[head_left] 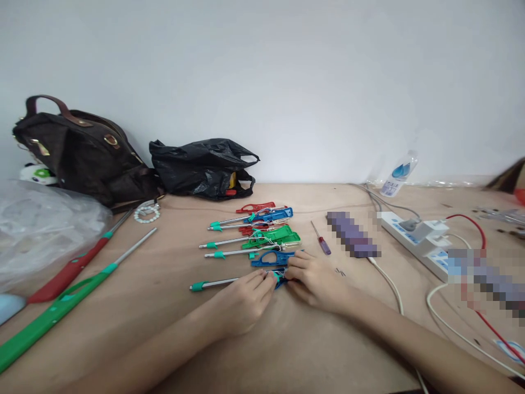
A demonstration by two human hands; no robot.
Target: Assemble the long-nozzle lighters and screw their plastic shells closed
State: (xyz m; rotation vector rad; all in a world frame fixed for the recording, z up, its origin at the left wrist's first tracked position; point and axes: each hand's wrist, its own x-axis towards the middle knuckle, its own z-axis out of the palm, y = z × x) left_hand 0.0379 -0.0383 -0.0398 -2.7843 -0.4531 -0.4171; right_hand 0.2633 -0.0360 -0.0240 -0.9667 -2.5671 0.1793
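Both hands are at a partly assembled blue stick lighter (281, 282) near the front of the table. My left hand (254, 298) pinches it by the teal collar where the metal tube (221, 283) meets the blue body. At its right end, my right hand (314, 276) has its fingers closed on the blue casing and wires, partly hiding them. Just behind lies a loose blue casing half (268, 258). Farther back are open green lighter casings (274, 237), a red casing half (256, 208) and a blue one (279, 214), with metal tubes and wires.
A small screwdriver (321, 239) and several screws (339, 272) lie to the right, near a pixelated purple object (353, 235) on a cable. A power strip (414, 246) stands beyond. Leftward are green (61, 312) and red (74, 268) lighters, a bracelet (146, 212) and bags (200, 167).
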